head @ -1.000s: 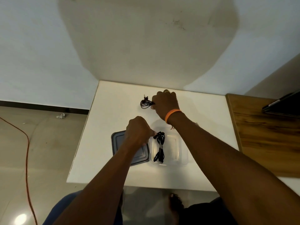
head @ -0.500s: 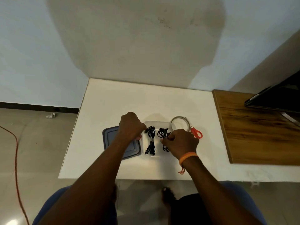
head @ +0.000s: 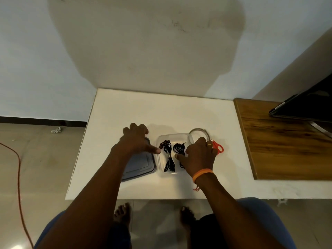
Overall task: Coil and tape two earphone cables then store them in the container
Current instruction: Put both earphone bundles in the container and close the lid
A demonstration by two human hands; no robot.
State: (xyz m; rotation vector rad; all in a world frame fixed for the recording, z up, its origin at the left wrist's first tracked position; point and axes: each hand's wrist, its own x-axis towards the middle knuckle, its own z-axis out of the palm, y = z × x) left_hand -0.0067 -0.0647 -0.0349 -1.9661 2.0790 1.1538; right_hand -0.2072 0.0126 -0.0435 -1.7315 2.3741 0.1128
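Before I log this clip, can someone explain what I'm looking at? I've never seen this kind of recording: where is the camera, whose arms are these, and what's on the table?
There is no machine here: a person wears one wide-angle camera on the head, looking down at their own two bare arms. The left hand is spread over a grey lid lying flat on the white table. The right hand, with an orange wristband, hovers over the right side of a clear container. Inside it lie two coiled black earphone cables, one on the left and one on the right, partly hidden by the hand. Behind that hand sit a tape roll and orange-handled scissors. Neither hand visibly has a grip on anything.
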